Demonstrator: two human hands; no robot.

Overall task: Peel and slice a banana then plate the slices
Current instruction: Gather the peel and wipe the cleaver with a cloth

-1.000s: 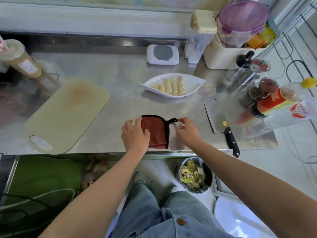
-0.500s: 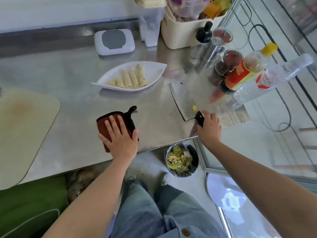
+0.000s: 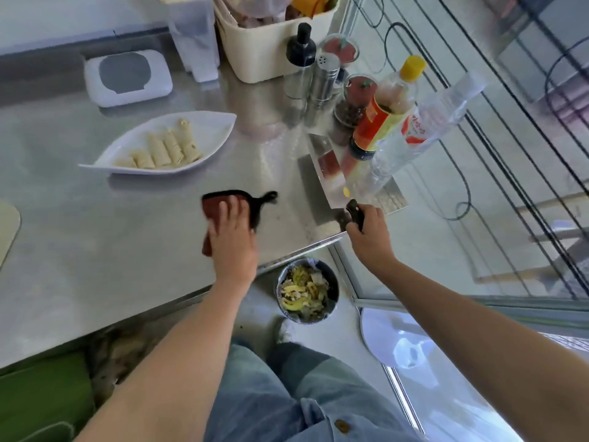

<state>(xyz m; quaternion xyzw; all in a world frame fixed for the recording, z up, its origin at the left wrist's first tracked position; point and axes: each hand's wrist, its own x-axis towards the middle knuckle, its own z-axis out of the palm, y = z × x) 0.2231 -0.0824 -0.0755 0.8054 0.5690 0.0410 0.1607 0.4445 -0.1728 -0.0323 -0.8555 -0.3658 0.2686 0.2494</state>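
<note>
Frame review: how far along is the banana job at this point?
Done: banana slices lie in a row on the white plate. In hand: the right hand grips the cleaver by its handle; the left hand presses flat on the red cloth. Left: no slicing or plating visibly remains, probably just clean-up.

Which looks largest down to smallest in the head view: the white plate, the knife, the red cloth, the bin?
1. white plate
2. knife
3. red cloth and bin: these look alike, and the left hand covers part of the cloth, so they stay unranked.
</note>
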